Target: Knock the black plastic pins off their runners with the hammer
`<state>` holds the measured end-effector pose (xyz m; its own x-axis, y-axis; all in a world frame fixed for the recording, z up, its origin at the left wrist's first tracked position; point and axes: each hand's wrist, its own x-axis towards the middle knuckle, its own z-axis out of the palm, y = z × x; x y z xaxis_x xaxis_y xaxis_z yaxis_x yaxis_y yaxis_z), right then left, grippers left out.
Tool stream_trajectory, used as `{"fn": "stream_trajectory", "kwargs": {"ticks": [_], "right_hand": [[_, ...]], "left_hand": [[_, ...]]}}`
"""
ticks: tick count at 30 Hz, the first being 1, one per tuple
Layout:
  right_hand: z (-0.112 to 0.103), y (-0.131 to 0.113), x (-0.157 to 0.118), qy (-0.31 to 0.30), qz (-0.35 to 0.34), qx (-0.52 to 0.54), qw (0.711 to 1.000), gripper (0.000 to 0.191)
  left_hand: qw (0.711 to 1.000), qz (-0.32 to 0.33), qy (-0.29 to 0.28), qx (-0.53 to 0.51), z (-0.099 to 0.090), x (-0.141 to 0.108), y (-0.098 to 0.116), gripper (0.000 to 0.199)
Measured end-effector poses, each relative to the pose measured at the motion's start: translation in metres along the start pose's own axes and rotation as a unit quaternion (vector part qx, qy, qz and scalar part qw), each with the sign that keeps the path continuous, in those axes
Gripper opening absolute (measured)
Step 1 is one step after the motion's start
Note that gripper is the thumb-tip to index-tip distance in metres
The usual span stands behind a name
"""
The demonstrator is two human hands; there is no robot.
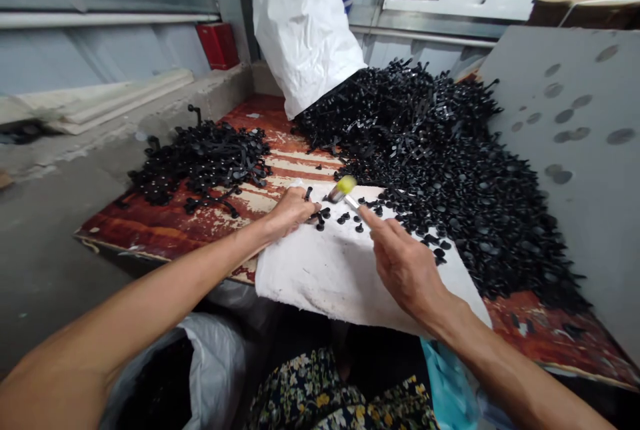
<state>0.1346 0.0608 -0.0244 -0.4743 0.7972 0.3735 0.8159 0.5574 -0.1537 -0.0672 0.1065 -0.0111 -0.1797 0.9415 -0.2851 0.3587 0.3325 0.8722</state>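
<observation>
My right hand (403, 257) is closed around the handle of a small mallet (345, 187) with a yellow head, somewhat blurred, tilted over the far edge of a white cloth (345, 270). Close to its left, my left hand (293, 211) rests at the cloth's edge, fingers pinched on a small black knobbed part (309, 194). Several loose black pieces (343, 218) with round flat ends lie on the cloth between the hands. What the left fingertips cover underneath is hidden.
A big heap of black parts (430, 130) fills the table's right side, spilling from a white sack (307, 23). A smaller pile (200, 157) lies left on the worn red tabletop (150, 230). A grey board (565, 110) stands right; an open sack (215, 363) sits below.
</observation>
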Motion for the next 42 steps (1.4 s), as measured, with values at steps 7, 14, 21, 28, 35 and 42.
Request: {"fn": "stream_trajectory", "kwargs": {"ticks": [7,14,21,28,35,42], "right_hand": [[-0.003,0.000,-0.003,0.009,0.005,0.096,0.995,0.053],[-0.019,0.004,-0.029,0.056,0.287,0.513,0.807,0.047],[-0.009,0.010,-0.039,0.037,0.372,0.620,0.690,0.057],[-0.008,0.014,-0.040,0.025,0.360,0.613,0.703,0.056],[-0.007,0.015,-0.041,0.023,0.360,0.620,0.697,0.055],[-0.006,0.015,-0.041,0.024,0.358,0.614,0.703,0.053]], "left_hand": [[0.999,-0.001,-0.039,0.020,-0.010,0.008,-0.005,0.022],[0.980,0.088,-0.174,0.037,-0.012,-0.016,0.001,0.021],[0.972,0.113,-0.181,0.097,0.002,-0.016,0.007,0.026],[0.971,0.094,-0.209,0.069,0.002,-0.007,-0.003,0.028],[0.973,0.096,-0.197,0.073,0.004,-0.005,-0.002,0.028],[0.975,0.082,-0.191,0.081,0.006,-0.010,0.004,0.025]]}}
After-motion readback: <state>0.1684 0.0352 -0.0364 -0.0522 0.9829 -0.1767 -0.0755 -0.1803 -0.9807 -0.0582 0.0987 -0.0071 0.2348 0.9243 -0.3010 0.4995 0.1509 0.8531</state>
